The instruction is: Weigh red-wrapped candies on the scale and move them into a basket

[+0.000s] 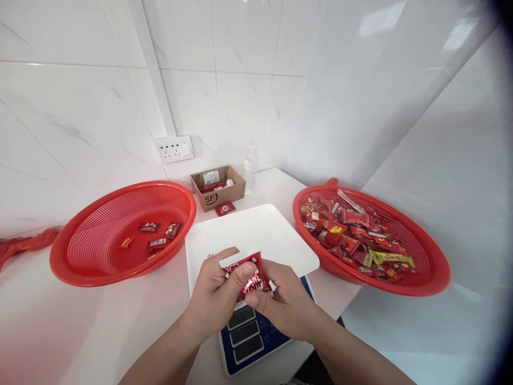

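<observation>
Both my hands hold candy packets in red wrappers [256,275] with white print, just above the near side of a white weighing scale pan [248,230]. My left hand [214,297] is closed, its thumb pressed across the wrapper front. From the other side my right hand [284,299] grips the lower right part, thumb in front and fingers behind. A white crimped edge sticks up at the upper left. How many packets are in my hands I cannot tell. Below them shows the scale's blue panel [256,342] with dark displays.
A red plastic basket [96,214] on the left holds several small packets. Another red basket [435,267] on the right holds a heap of wrapped sweets. Behind the scale stand a cardboard box [232,195], a red packet [225,208] and a clear bottle [251,166], near the tiled wall.
</observation>
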`<state>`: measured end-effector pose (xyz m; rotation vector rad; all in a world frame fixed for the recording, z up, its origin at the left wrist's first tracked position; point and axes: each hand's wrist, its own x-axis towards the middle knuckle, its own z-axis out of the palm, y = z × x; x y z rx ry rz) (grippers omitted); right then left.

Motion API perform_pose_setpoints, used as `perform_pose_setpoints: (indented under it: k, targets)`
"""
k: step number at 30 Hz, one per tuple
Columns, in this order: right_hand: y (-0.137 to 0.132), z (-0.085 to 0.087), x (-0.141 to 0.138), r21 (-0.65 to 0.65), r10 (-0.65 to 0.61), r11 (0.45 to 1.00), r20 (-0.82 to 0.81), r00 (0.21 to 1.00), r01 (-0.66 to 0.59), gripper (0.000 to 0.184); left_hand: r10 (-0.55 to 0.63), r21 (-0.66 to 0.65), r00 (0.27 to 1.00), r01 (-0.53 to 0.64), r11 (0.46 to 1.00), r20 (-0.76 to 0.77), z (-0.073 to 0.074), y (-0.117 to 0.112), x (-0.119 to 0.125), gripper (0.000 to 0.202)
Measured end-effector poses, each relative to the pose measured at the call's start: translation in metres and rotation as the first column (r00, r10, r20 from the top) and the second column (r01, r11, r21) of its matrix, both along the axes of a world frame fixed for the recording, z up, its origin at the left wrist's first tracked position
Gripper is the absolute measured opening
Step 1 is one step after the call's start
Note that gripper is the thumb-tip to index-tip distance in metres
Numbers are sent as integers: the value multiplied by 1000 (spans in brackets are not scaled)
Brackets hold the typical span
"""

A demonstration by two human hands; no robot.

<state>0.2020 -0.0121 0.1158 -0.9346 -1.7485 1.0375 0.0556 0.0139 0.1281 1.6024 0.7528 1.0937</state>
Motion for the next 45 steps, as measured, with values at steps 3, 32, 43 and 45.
perform_pose_setpoints:
  k: [3, 32, 43, 45]
  targets:
    - [0, -1, -1, -3, -1, 1000, -12, 1000, 1, 40, -31, -26, 999, 30, 999, -20, 0, 0, 1, 37]
    - [0, -3, 2, -30, -130, 991, -37, 991, 129, 34, 131, -89, 991, -129, 988, 18, 1, 2, -3, 40]
    - [2, 3, 4, -76, -242, 970, -245, 939, 230, 35, -166, -136, 986, 167, 977, 12, 6, 5, -11, 30]
    - [1, 3, 4, -78, -217, 976, -221, 951, 205, 36, -158, -114, 987, 154, 981, -20, 7, 4, -11, 31]
